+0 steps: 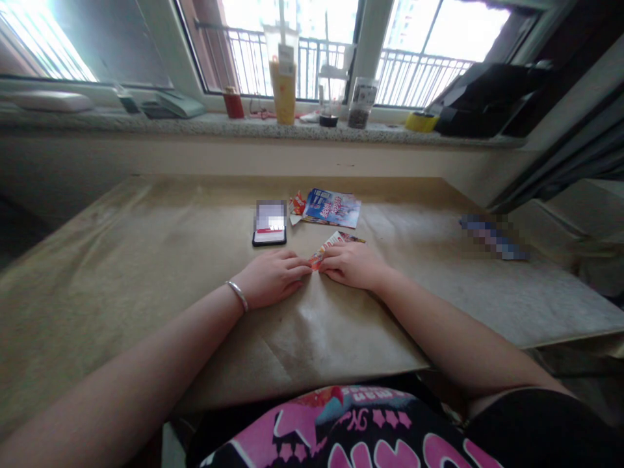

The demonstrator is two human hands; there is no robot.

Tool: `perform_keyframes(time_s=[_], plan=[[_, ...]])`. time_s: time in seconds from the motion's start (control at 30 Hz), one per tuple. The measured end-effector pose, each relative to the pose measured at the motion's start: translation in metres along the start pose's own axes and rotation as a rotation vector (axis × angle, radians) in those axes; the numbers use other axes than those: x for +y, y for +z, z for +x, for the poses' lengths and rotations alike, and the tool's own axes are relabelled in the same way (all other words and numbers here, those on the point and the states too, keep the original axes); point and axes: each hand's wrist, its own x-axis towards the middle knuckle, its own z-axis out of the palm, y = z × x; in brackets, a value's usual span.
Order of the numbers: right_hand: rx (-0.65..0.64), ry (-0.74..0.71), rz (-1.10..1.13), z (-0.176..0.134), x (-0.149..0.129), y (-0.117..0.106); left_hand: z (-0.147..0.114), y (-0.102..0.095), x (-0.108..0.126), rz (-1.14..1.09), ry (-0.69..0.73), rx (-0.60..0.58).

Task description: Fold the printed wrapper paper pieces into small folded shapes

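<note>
A small piece of folded, printed paper (335, 240), orange and white with lettering, lies on the table under my fingers. My left hand (275, 276), with a silver bangle at the wrist, has its fingertips at the paper's left corner. Across its near side my right hand (351, 263) presses the paper down, covering part of it. Both sets of fingers are bent together at the paper's edge. Just beyond stands a stack of blue printed leaflets (334, 208), with a red-and-white folded paper piece (297, 205) at its left end. A phone (270, 224) with a lit screen lies beyond my left hand.
A tan cover lies over the table (146, 260). At the right edge is a blurred dark item (494, 239). The window sill (195, 123) holds a tall yellow-filled cup (283, 91), a red jar (233, 104), clear cups and a black bag (482, 101).
</note>
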Motion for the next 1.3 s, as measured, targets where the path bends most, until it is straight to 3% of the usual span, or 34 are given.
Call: perform_keyframes(time_s=[0.5, 1.3], plan=[[0.065, 0.012, -0.046, -0.001, 0.003, 0.007, -0.005, 0.002, -0.004, 0.021, -0.013, 0.012], [0.010, 0.087, 0.004, -0.011, 0.010, 0.002, -0.003, -0.006, -0.008, 0.027, 0.014, -0.020]])
